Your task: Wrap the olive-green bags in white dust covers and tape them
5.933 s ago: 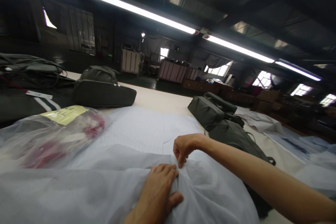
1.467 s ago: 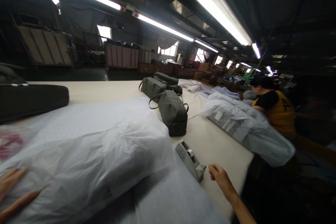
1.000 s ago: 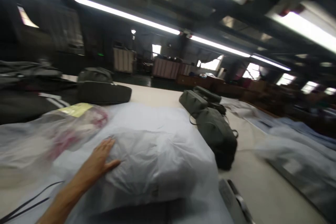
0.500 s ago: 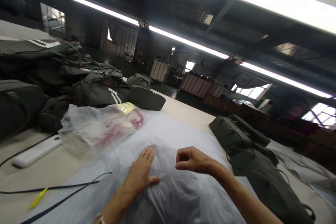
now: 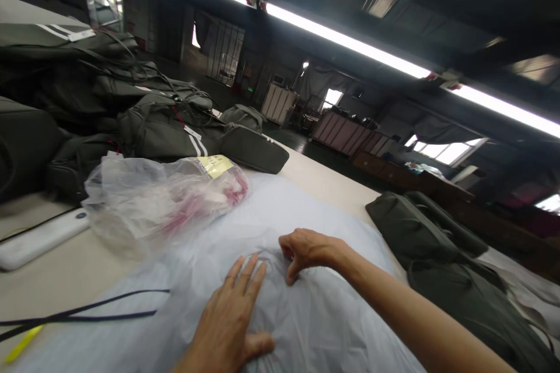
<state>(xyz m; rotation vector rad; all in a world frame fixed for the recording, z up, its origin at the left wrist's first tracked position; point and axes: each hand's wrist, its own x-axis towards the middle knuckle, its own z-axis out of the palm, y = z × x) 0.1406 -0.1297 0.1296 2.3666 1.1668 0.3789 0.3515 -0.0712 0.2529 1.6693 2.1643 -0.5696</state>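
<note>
A large sheer plastic bag [image 5: 315,315] lies spread over something dark that shows only faintly through it. On its left part my left hand [image 5: 231,309] rests flat, fingers stretched and thumb out to the side. My right hand [image 5: 306,250] is just beyond and to the right, its fingers curled down into the wrinkled plastic with the thumb below. The fingertips are partly hidden, but they seem to grip the film. Under the bag is a pale bluish sheet [image 5: 284,198].
A clear bag of red and white pieces [image 5: 188,198] with a yellow label lies ahead left. Dark green bags [image 5: 161,128] pile up behind it; more green bags [image 5: 437,245] lie right. Black straps [image 5: 109,317], a yellow strip [image 5: 24,344] and a white device [image 5: 44,239] are at left.
My right hand has come down and left from above the plastic, its fingers now in it. My left hand has spread its fingers, still on the plastic. The view has shifted.
</note>
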